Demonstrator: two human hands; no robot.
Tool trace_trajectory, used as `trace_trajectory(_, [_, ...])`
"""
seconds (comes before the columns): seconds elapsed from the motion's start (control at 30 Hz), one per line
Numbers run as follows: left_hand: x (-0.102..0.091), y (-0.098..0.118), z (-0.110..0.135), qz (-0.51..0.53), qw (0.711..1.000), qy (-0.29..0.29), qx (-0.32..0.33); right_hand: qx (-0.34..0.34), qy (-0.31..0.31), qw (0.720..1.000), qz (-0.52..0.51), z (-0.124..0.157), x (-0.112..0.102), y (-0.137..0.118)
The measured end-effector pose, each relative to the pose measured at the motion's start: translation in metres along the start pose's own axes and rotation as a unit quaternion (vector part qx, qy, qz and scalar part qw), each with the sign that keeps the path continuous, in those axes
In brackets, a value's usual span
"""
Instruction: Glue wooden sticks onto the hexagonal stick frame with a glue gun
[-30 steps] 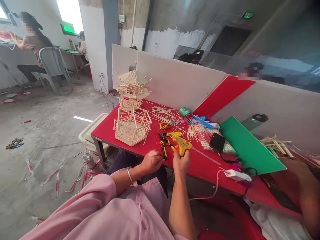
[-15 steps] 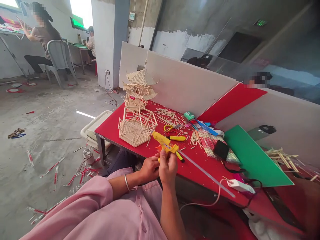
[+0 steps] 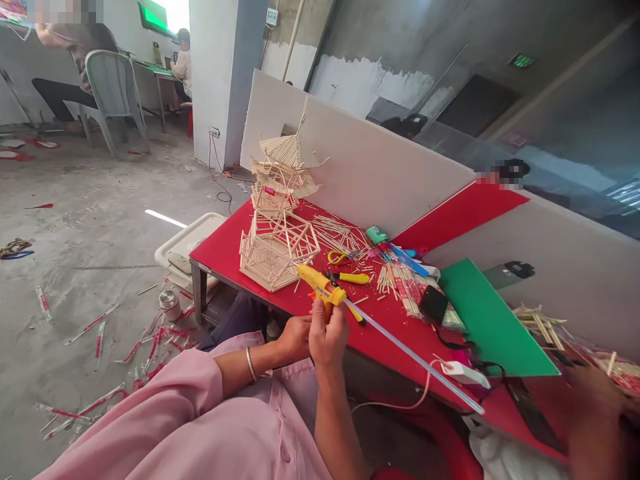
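My right hand (image 3: 328, 335) is closed round the handle of a yellow glue gun (image 3: 320, 287), lifted above the front edge of the red table (image 3: 225, 243). A long clear glue stick (image 3: 415, 360) juts out of the gun's back toward the right. The gun's nozzle points left at a hexagonal stick frame (image 3: 277, 251). My left hand (image 3: 293, 337) is curled just left of the right hand; what its fingers hold is hidden. Behind the frame stands a stick pagoda tower (image 3: 284, 172).
Loose sticks (image 3: 337, 231), yellow pliers (image 3: 350, 276), scissors, a black phone (image 3: 434, 304), a green board (image 3: 487, 317) and a white plug (image 3: 464, 373) with its cord lie on the table. White and red partition panels back it. A white tray (image 3: 183, 249), a tin and wrappers lie on the floor. People sit at far desks.
My right hand took the glue gun off the table and raised it, nozzle turned toward the hexagonal frame. My left hand drew in beside it. The view shifted slightly.
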State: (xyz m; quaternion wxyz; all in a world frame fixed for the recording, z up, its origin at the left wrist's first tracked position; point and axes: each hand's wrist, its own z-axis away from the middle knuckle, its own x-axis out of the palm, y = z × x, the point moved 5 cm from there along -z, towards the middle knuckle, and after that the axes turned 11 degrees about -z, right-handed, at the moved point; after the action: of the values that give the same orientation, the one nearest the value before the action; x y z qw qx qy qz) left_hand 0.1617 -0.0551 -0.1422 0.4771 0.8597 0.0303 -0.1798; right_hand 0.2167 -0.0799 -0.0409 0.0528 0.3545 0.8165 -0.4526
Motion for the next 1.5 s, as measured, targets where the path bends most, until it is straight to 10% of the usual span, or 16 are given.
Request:
trace_trajectory(0.7, [-0.006,0.008,0.0,-0.033,0.999,0.005,0.029,-0.044,0.033,0.996,0.063,-0.013,-0.008,-0.023])
trace_trajectory(1.13, [-0.061,0.027,-0.005,-0.031,0.975,0.218,0.026,-0.15,-0.228,0.908,0.317,-0.12,0.023,-0.095])
trace_trajectory(1.5, [-0.082,0.004,-0.002,-0.08,0.968,0.236,0.001,-0.171,-0.188,0.926,0.28,-0.106,-0.015,-0.101])
